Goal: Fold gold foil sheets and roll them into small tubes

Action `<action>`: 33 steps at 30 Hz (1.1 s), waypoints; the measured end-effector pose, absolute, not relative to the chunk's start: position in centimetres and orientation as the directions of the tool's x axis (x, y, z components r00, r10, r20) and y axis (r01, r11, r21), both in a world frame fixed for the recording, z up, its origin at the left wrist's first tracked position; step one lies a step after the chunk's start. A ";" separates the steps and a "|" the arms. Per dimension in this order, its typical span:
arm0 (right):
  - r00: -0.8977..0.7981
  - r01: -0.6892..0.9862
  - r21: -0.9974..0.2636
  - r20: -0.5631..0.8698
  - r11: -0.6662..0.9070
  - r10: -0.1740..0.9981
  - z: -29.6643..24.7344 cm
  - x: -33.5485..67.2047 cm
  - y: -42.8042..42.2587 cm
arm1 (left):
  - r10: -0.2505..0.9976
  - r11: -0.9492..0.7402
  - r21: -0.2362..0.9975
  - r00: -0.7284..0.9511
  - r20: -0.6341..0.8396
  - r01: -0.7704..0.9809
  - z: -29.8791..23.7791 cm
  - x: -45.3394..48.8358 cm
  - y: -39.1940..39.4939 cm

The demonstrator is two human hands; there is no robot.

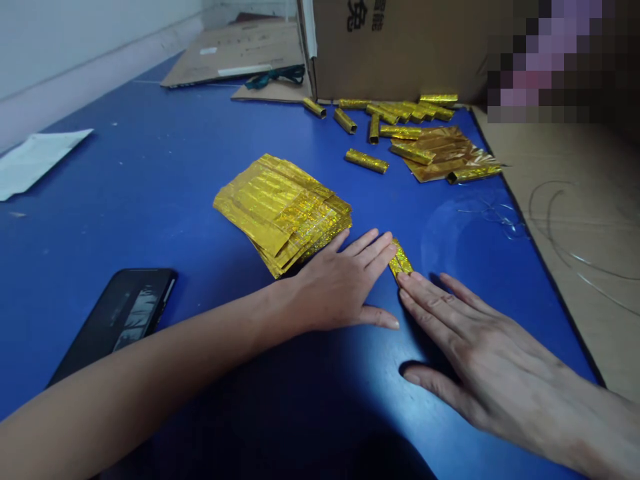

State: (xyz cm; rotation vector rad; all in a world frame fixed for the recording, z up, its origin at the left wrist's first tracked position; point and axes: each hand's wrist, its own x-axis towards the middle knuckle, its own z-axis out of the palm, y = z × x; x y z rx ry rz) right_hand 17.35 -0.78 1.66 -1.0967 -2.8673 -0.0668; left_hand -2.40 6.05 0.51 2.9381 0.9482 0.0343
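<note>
The L hand (345, 287) is lying w/ fingers extended and spread, its fingertips touching the far end of a narrow, folded strip of glittery gold foil-like paper (401, 260). The R hand (465, 340) is covering the near end w/ straight fingertips; neither is clenching or grasping. The strip is resting on the smooth blue tabletop (175, 200) btwn both hands, near a loose stack of shiny gold sheets (280, 207). If the fingers are pressing unevenly, the strip may be skewing, prob. creasing wrongly. The L index is reaching v. close to the stack (contact unclear), so a careless sweep could be scattering sheets.
</note>
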 end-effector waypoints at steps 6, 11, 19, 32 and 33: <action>-0.748 0.663 0.041 0.092 0.748 0.658 1.6 17.4 -0.8 | 0.586 -0.809 0.052 0.810 0.001 0.585 0.5 -2.4 6.2; -0.746 0.664 -0.001 0.066 0.748 0.662 1.9 17.5 -0.4 | 0.584 -0.809 0.079 0.812 0.000 0.582 0.4 -2.4 6.2; -0.721 0.691 -0.039 0.041 0.722 0.692 1.0 17.3 1.0 | 0.581 -0.810 0.096 0.814 -0.005 0.578 0.5 -2.4 6.1; -0.740 0.669 0.046 0.135 0.742 0.659 2.3 17.2 -1.7 | 0.581 -0.812 0.071 0.814 0.007 0.579 0.4 -2.5 6.2; -0.740 0.669 0.049 0.132 0.742 0.659 2.3 17.2 -1.7 | 0.581 -0.812 0.067 0.814 0.009 0.579 0.4 -2.5 6.2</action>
